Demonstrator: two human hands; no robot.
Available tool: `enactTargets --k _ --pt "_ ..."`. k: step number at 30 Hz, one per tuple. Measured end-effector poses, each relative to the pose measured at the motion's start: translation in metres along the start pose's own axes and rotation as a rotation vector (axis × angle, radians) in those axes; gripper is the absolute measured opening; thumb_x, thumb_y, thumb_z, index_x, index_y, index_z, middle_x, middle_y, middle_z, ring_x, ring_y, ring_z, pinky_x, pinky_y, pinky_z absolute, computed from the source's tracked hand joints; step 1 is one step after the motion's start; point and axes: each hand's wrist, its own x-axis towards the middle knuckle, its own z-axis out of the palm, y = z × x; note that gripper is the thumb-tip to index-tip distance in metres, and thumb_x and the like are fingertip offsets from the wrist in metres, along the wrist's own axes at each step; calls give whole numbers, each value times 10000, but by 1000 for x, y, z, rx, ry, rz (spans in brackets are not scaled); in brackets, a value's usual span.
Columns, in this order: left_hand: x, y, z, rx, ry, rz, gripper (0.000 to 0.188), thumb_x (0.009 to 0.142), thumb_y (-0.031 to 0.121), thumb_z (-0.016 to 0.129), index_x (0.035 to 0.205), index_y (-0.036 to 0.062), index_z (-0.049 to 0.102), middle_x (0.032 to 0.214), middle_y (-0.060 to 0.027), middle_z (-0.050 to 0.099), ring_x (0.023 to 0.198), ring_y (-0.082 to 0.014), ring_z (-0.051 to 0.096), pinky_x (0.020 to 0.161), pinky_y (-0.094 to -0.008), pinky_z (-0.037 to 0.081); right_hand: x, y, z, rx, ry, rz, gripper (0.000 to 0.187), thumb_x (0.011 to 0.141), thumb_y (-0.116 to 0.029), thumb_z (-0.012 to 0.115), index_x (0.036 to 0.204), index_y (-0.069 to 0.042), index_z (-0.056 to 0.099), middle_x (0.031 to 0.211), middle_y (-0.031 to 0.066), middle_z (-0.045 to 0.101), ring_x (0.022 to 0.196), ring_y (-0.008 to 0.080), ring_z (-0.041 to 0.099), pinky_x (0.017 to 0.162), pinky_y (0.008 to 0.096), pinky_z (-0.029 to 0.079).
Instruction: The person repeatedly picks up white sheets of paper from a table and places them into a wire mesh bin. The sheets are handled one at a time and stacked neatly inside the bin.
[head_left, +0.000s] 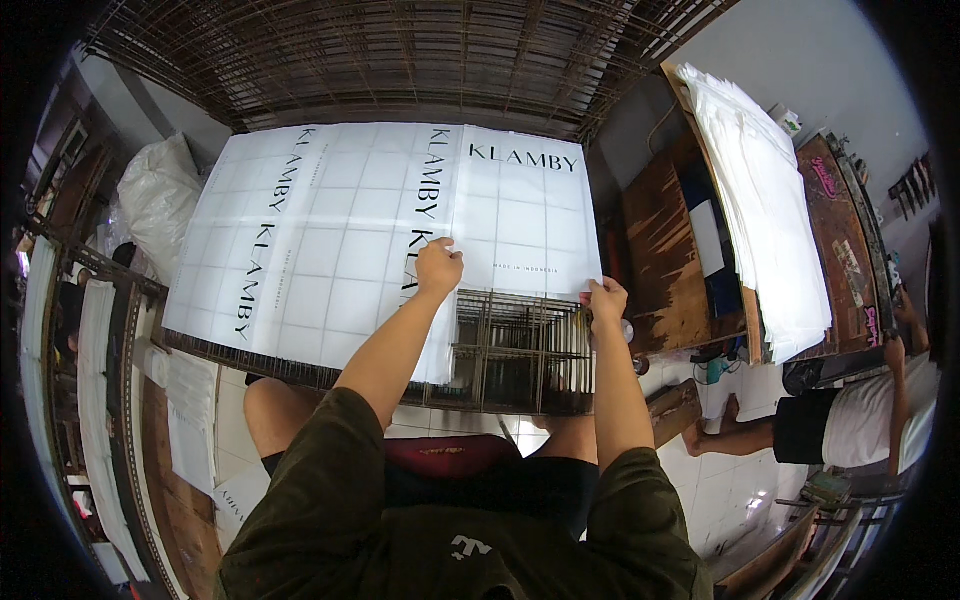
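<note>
Several thin white sheets (350, 250) printed with black lettering lie on a wire drying rack (520, 365), whose grid shows through them. At the right end is a smaller printed white sheet (520, 215), its lower edge short of the rack's near side. My right hand (607, 302) pinches that sheet's near right corner. My left hand (440, 268) is closed at its left edge, over the neighbouring sheet; the fingertips are partly hidden, but they appear to grip the edge.
More wire racks (420, 60) rise tilted at the far side. A stack of white sheets (765, 210) lies on a wooden table at right. A clear plastic bag (158, 195) stands at left. Another person (830, 425) is at the right, by a brown board. A red seat (450, 455) is beneath me.
</note>
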Motion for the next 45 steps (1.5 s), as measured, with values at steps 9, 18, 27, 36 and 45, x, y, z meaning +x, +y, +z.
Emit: enactTargets --k 9,18,27,36,45 --pt "-1 2 -3 33 14 7 306 757 115 660 1051 30 645 856 -163 684 849 -306 658 794 -390 515 -2 1 -1 -4 9 17 184 858 -41 561 1001 71 593 789 103 615 586 166 604 529 259 524" --pt "-2 1 -2 8 26 26 307 759 102 648 1056 22 641 842 -161 684 828 -308 659 777 -392 519 3 9 -2 -87 37 -12 264 865 -46 533 1087 91 573 803 118 631 575 160 612 517 255 523" --pt "-3 -4 -8 11 -14 0 416 745 135 675 1136 21 588 924 -165 656 885 -315 628 790 -405 501 6 13 -3 -203 111 -69 342 846 -91 575 1150 65 560 797 109 625 576 159 582 519 269 491" --pt "-166 56 -99 -327 -233 497 500 789 268 688 1197 39 513 1013 -140 593 879 -279 591 770 -375 486 -48 -240 27 -354 254 -1184 356 800 -142 649 1130 -30 574 969 123 507 805 246 522 741 329 450" --pt "-287 -94 -57 -16 -786 474 427 812 436 633 1077 101 613 884 -91 638 852 -289 633 760 -384 499 -101 -510 89 -1038 661 -1590 464 870 -446 524 1252 -183 523 1238 77 522 1174 283 454 947 503 349"
